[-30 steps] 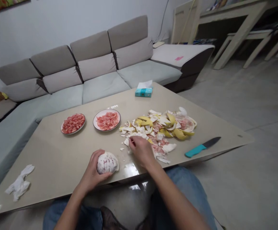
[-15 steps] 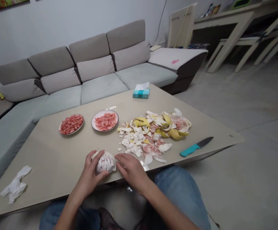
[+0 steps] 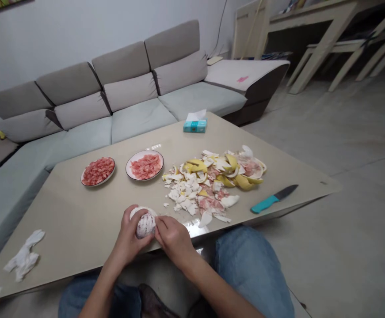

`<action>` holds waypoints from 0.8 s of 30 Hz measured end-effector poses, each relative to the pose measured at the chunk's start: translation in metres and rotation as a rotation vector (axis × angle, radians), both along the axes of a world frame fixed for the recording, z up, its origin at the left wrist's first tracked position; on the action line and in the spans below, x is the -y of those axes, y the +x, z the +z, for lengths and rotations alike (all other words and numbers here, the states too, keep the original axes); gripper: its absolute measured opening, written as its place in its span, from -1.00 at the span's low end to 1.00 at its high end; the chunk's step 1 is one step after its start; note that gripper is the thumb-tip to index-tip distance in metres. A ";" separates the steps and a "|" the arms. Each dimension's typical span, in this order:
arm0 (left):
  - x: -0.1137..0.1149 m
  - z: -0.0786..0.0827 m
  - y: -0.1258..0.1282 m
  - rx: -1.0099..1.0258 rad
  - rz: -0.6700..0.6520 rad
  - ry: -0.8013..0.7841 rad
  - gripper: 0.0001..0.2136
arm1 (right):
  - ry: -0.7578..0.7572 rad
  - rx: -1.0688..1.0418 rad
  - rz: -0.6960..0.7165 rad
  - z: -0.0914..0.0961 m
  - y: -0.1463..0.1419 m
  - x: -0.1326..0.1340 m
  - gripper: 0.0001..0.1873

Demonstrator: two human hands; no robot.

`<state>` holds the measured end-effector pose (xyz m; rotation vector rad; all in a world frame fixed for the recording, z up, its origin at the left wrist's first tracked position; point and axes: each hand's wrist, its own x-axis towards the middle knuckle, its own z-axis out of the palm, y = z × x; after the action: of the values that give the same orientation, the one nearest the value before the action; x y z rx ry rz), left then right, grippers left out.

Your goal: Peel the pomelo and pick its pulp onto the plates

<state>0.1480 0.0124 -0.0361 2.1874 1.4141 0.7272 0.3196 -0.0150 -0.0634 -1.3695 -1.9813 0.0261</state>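
Observation:
A peeled pomelo (image 3: 145, 224), covered in white pith with reddish lines, is held low at the table's near edge. My left hand (image 3: 130, 234) wraps round its left side, thumb below and fingers over the top. On its right side my right hand (image 3: 170, 236) pinches at the edge of the pith, thumb and fingers closed together; the exact bit between the fingertips is hidden. Just beyond, to the right, lies a heap of white pith scraps (image 3: 187, 190), yellow rind pieces (image 3: 243, 182) and pinkish membranes (image 3: 210, 204).
Two plates hold red pomelo flesh: the left plate (image 3: 90, 183) and the right plate (image 3: 132, 162). A teal-handled knife (image 3: 268, 203) lies near the right edge. A tissue pack (image 3: 195, 126) stands at the back, crumpled tissue (image 3: 24, 258) at left. A sofa (image 3: 142, 119) is behind the table (image 3: 79, 229).
My right hand has moved left onto the pomelo's side and its fingers have closed into a pinch there. My left hand keeps its hold. The camera view has shifted slightly.

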 end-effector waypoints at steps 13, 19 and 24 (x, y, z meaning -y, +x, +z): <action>-0.003 0.000 -0.003 0.005 -0.028 -0.010 -0.49 | -0.068 -0.180 -0.116 -0.003 -0.008 0.003 -0.82; -0.002 0.001 -0.004 0.001 -0.036 -0.031 -0.50 | -0.067 -0.106 -0.145 0.000 -0.012 0.003 -0.85; -0.002 0.002 -0.003 -0.012 -0.042 -0.044 -0.48 | -0.197 -0.325 -0.182 0.002 -0.005 -0.014 -0.86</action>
<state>0.1447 0.0149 -0.0340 2.1848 1.3721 0.6635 0.3149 -0.0008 -0.0609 -1.5560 -1.6130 0.3457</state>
